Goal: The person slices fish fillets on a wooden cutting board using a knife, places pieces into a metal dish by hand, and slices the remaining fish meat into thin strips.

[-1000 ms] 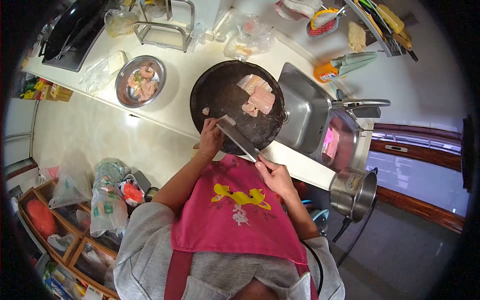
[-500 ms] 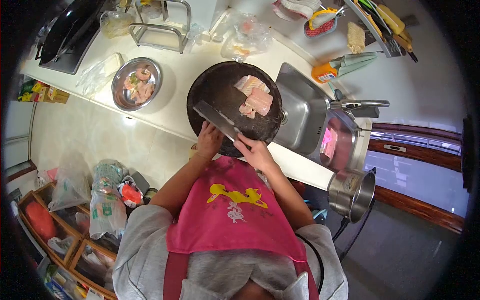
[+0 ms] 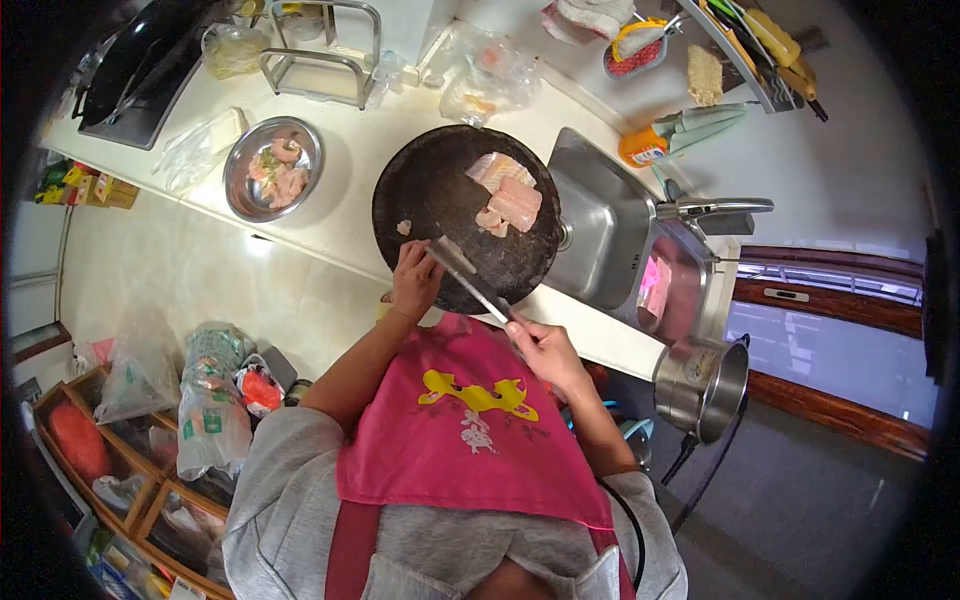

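Observation:
My right hand [image 3: 545, 350] is closed around the handle of a cleaver [image 3: 470, 282]. Its blade is tipped nearly on edge above the near part of a round dark chopping board [image 3: 420, 175]. My left hand [image 3: 416, 278] rests at the board's near-left edge with curled fingers, close against the blade's far end; whatever is under them is hidden. A small pale scrap of meat [image 3: 403, 228] lies just beyond those fingers. Larger pale pink pieces of meat [image 3: 515, 204] sit at the board's right side, away from both hands.
Left of the board stands a steel bowl [image 3: 232, 180] holding meat pieces. A sink [image 3: 600, 220] with a faucet [image 3: 715, 208] adjoins the board on the right. A steel pot [image 3: 690, 385] is at the counter's right end. Plastic bags [image 3: 490, 75] and a metal rack [image 3: 320, 95] are behind.
My right hand has drawn back toward me and to the right with the cleaver, whose blade has turned more on edge. The small scrap beyond my left fingers now shows.

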Motion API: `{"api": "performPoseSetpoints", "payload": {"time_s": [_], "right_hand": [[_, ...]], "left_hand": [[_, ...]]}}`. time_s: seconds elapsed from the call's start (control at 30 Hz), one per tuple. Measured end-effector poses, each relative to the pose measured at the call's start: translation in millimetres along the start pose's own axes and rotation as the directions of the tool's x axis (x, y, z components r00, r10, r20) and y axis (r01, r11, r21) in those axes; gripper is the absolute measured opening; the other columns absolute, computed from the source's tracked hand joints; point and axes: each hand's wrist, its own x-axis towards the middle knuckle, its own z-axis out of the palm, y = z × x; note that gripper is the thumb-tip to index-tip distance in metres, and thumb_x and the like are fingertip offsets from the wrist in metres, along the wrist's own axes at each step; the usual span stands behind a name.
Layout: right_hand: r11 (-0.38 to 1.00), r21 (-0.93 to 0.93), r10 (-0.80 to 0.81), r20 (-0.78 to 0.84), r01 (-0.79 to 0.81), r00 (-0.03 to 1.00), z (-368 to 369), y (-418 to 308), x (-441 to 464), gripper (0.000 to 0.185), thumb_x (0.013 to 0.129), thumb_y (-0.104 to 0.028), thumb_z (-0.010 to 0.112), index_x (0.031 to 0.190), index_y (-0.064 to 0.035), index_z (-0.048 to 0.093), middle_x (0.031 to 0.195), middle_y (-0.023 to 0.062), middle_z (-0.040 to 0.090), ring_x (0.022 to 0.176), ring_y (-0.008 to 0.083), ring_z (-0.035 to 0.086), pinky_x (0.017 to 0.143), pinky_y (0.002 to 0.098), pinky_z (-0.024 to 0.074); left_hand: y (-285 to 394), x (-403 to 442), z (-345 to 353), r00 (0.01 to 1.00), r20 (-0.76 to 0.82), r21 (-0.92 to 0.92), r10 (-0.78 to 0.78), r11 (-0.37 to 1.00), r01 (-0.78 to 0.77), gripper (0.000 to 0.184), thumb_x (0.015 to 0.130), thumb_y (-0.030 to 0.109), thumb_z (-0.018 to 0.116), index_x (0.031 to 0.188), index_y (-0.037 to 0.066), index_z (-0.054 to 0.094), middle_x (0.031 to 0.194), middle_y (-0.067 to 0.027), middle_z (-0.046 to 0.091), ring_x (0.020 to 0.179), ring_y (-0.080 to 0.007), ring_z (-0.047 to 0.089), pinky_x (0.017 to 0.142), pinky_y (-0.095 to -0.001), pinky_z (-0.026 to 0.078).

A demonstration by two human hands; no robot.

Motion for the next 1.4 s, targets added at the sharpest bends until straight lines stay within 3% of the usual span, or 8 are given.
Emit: {"api": "performPoseSetpoints", "payload": {"time_s": [0.37, 0.43, 0.6, 0.77, 0.87, 1.03, 1.13, 1.4], "right_hand": [[0.981, -0.04, -0.189, -0.046, 0.188, 0.981, 24.1, -28.2, 56.4, 0.05, 0.098, -0.041, 0.064, 0.129, -0.0026, 0.064, 0.111, 0.0293, 0.067, 0.108, 0.036, 0.069, 0.09, 0.0356, 0.0528], [0.967, -0.045, -0.251, -0.047, 0.249, 0.967, 32.3, -36.9, 80.2, 0.045, 0.099, -0.037, 0.063, 0.13, -0.0048, 0.064, 0.104, 0.0291, 0.07, 0.09, 0.012, 0.068, 0.082, 0.0316, 0.0525], [0.962, -0.124, -0.25, -0.055, 0.242, 0.967, 13.5, 17.3, 40.4, 0.048, 0.099, -0.039, 0.063, 0.134, -0.0064, 0.062, 0.072, 0.0117, 0.069, 0.064, 0.0088, 0.058, 0.065, 0.0301, 0.0518], [0.958, 0.215, 0.18, 0.071, -0.192, 0.981, -35.8, 48.3, 23.0, 0.045, 0.099, -0.047, 0.062, 0.094, -0.0043, 0.077, 0.058, -0.0007, 0.057, 0.055, 0.0083, 0.05, 0.054, 0.0268, 0.0425], [0.992, 0.121, 0.061, -0.117, -0.047, 0.991, -18.4, 25.8, 18.0, 0.05, 0.1, -0.046, 0.061, 0.085, -0.0004, 0.074, 0.057, 0.0006, 0.057, 0.055, 0.0106, 0.052, 0.055, 0.0294, 0.0454], [0.991, -0.013, -0.131, -0.076, 0.131, 0.988, 8.1, 2.2, -5.9, 0.045, 0.101, -0.04, 0.061, 0.095, 0.0034, 0.074, 0.072, 0.0063, 0.069, 0.069, 0.011, 0.06, 0.066, 0.0307, 0.0506], [0.992, -0.035, -0.126, -0.049, 0.124, 0.991, 14.5, 5.7, 0.3, 0.046, 0.101, -0.037, 0.062, 0.129, -0.0009, 0.063, 0.122, 0.0226, 0.068, 0.112, 0.0171, 0.066, 0.094, 0.0292, 0.0503], [0.975, 0.014, -0.222, -0.061, 0.223, 0.973, 40.7, -34.1, 71.0, 0.051, 0.1, -0.043, 0.059, 0.128, -0.0003, 0.063, 0.111, 0.0311, 0.066, 0.107, 0.0366, 0.069, 0.088, 0.0381, 0.0534]], "left_hand": [[-0.7, 3.6, -3.4, 0.996, 0.078, -0.022, 0.035, 0.999, -0.033, 0.024, 0.076, 0.002, 0.07, 0.101, 0.004, 0.07, 0.112, -0.0126, 0.064, 0.107, -0.0363, 0.058, 0.092, -0.0423, 0.051], [-1.4, 0.9, 1.5, 0.993, 0.113, -0.026, 0.027, 0.999, -0.024, 0.024, 0.077, 0.003, 0.071, 0.101, 0.004, 0.07, 0.112, -0.0125, 0.064, 0.105, -0.0363, 0.058, 0.092, -0.0428, 0.051], [-4.4, 2.1, -0.9, 0.998, 0.057, 0.03, 0.029, 0.999, -0.03, 0.024, 0.079, 0.006, 0.073, 0.103, 0.004, 0.07, 0.109, -0.012, 0.064, 0.103, -0.0356, 0.059, 0.09, -0.0431, 0.051], [6.0, 3.8, 0.4, 0.997, -0.061, -0.048, -0.046, 0.998, 0.044, 0.025, 0.08, 0.01, 0.078, 0.104, 0.005, 0.07, 0.11, -0.0121, 0.063, 0.104, -0.0342, 0.059, 0.09, -0.042, 0.05], [3.0, -0.7, -0.8, 0.994, -0.046, -0.084, -0.1, 0.992, 0.096, 0.029, 0.079, 0.007, 0.08, 0.106, 0.005, 0.07, 0.114, -0.0132, 0.063, 0.106, -0.0341, 0.059, 0.09, -0.0413, 0.05], [0.5, -0.8, -5.0, 0.997, 0.0, -0.08, -0.073, 0.994, 0.073, 0.03, 0.076, 0.002, 0.074, 0.105, 0.005, 0.068, 0.111, -0.0127, 0.062, 0.101, -0.0352, 0.059, 0.086, -0.0417, 0.051], [-1.5, 1.0, -5.9, 0.999, 0.006, -0.124, -0.049, 0.991, 0.05, 0.032, 0.073, -0.002, 0.071, 0.105, 0.005, 0.068, 0.111, -0.0127, 0.062, 0.101, -0.0361, 0.059, 0.086, -0.0419, 0.051], [0.8, 2.9, -5.3, 0.997, 0.061, -0.086, -0.052, 0.995, 0.057, 0.022, 0.075, 0.001, 0.074, 0.097, 0.003, 0.07, 0.105, -0.0128, 0.063, 0.1, -0.0344, 0.059, 0.085, -0.0422, 0.051]]}}
